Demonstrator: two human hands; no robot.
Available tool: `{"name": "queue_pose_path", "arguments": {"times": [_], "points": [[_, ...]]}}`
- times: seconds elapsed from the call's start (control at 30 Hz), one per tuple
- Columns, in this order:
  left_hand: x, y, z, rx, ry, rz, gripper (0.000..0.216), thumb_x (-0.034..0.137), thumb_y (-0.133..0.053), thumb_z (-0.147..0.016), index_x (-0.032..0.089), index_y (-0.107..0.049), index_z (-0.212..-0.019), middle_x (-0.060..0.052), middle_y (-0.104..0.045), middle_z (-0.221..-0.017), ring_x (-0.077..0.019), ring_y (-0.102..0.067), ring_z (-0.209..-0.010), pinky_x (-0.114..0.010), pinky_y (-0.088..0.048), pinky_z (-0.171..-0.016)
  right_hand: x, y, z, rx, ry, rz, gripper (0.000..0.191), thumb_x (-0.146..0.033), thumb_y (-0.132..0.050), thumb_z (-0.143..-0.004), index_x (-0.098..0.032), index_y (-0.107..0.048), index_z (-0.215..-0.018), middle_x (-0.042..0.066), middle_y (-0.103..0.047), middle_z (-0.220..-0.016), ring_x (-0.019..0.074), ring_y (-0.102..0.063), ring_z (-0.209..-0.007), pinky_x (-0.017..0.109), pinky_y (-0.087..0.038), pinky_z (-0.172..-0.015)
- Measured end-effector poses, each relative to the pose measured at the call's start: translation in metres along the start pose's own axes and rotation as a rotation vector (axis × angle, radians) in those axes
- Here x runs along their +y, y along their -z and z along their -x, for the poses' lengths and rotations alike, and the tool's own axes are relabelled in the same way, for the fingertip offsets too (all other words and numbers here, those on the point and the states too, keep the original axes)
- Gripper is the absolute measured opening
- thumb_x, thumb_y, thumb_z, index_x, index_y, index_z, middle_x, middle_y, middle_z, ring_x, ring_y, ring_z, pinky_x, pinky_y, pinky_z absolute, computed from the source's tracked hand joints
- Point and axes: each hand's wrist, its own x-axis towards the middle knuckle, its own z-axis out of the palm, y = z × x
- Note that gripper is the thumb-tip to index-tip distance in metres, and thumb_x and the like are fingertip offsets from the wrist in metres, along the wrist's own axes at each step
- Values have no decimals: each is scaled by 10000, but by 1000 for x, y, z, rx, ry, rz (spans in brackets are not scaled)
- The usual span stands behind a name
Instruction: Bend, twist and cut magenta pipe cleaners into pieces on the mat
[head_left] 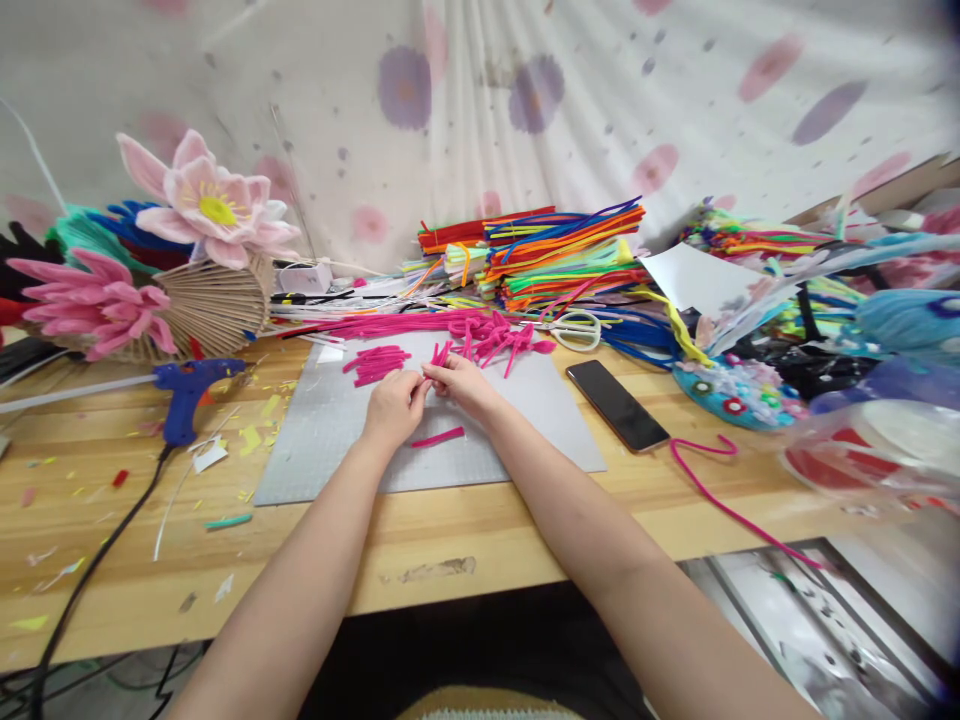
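Observation:
Over the grey cutting mat (322,450), my left hand (395,403) and my right hand (459,382) meet with fingers pinched together. Between them stick up short magenta pipe cleaner pieces (441,353), the lower ends hidden by my fingers. Left of my hands lies a pile of cut magenta pipe cleaners (377,364). One single magenta piece (438,437) rests on the mat nearer to me. Behind my right hand sits a cluster of bent magenta pipe cleaner shapes (499,338), and long uncut magenta stems (375,325) run along the mat's far edge.
A blue glue gun (184,395) with its black cord lies at left, below pipe cleaner flowers (214,205). Scissors (577,330) and a phone (617,405) are on the right. Colourful pipe cleaner bundles (555,255) stand at the back. A loose magenta stem (720,503) overhangs the table edge.

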Motion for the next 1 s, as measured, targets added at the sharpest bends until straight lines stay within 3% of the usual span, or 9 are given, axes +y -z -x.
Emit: {"name": "queue_pose_path", "arguments": {"times": [0.17,0.3,0.4,0.53,0.63,0.87,1.0], "points": [[5,-1,1,-18,-25,-69,179,189,-452,-793,188,-494,-618,-40,-524,-589,-180,-501,-643,-292,-346,-614,-1,2,2,-38,10,58,328,-397,-685,-588,-153,-466,-568,-67,-430,-433,41,-349,-410,207,-230,-433],[4,0,3,-9,50,30,178,214,-479,-773,185,-497,-598,-25,-516,-580,-157,-494,-614,-281,-363,-597,-7,7,4,-59,24,78,333,-400,-680,-597,-154,-460,-561,-71,-419,-434,39,-341,-416,204,-230,-433],[1,-1,2,15,224,288,180,302,-525,-758,177,-534,-629,-7,-536,-597,-126,-483,-575,-257,-389,-564,-9,12,3,5,28,13,323,-393,-674,-603,-160,-453,-578,-80,-413,-433,38,-340,-417,192,-245,-437],[-1,-3,-2,115,576,760,277,419,-622,-661,153,-596,-735,-14,-586,-632,-121,-520,-578,-234,-434,-495,-6,6,1,78,18,-122,302,-371,-693,-574,-167,-481,-642,-75,-481,-468,46,-416,-440,181,-312,-467],[-3,-4,-5,193,722,915,336,440,-671,-602,136,-611,-732,-10,-586,-599,-112,-516,-542,-232,-446,-469,-4,-2,3,49,-6,-97,282,-377,-680,-595,-167,-517,-691,-44,-565,-533,64,-495,-487,189,-361,-499],[-5,0,-7,319,643,861,284,394,-685,-612,141,-615,-720,4,-590,-642,-76,-493,-499,-191,-407,-424,-14,0,15,-292,-110,205,231,-341,-656,-659,-127,-587,-712,-5,-611,-630,64,-500,-542,199,-375,-545],[-2,1,-7,279,650,957,327,423,-666,-628,158,-630,-817,-34,-637,-820,-101,-557,-622,-203,-456,-488,-14,0,13,-293,-53,288,239,-345,-558,-757,-125,-554,-664,-45,-500,-550,45,-402,-495,192,-317,-511]]}}
